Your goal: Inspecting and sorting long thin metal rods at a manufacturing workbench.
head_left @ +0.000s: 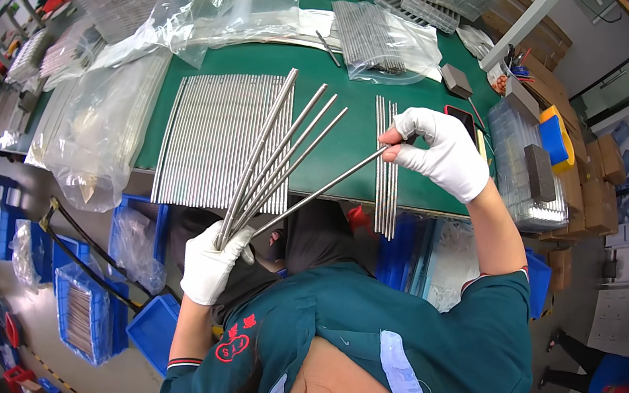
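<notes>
Blue crate (pixel 103 320) holds plastic-lined, rod-like pieces (pixel 79 316); gloved hands (pixel 210 265) grip metal rods (pixel 263 149).

The lower ends of the held rods (pixel 261 149) were hidden in the grasp of the gloved left hand (pixel 210 265), just in front of the green table (pixel 359 122). Above the table, the gloved right hand (pixel 443 152) concealed the tip of the single rod (pixel 323 190) and covered part of the narrow row of rods (pixel 385 198). The held rods screened part of the wide row of rods (pixel 209 142) on the table. Creases and glare obscured the contents of the clear bag (pixel 101 142) at the table's left end. Well right of the table, a person in blue (pixel 615 375) ran into the dark rim.
</notes>
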